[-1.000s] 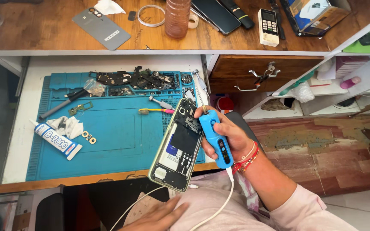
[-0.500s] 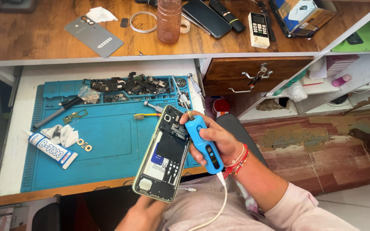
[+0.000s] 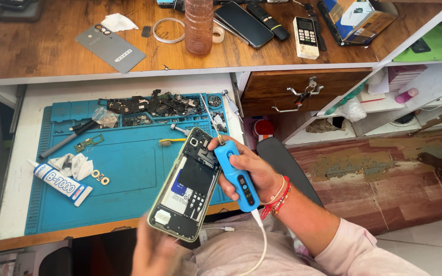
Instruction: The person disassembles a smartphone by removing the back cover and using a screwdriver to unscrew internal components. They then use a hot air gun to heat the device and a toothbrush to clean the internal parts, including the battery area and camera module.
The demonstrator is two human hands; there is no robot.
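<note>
your left hand (image 3: 152, 250), blurred at the bottom edge, is under the lower end of the opened phone (image 3: 188, 184); its grip i cannot tell. the phone hangs tilted over the blue mat's (image 3: 129, 174) right front corner, back cover off and insides bare. your right hand (image 3: 254, 171) is clamped around the blue electric screwdriver (image 3: 236, 176), its tip at the phone's upper right corner. judging by the loose parts along the mat's far edge, stripping looks well along, though boards remain inside. since half a second ago, the phone sits slightly lower and more upright.
</note>
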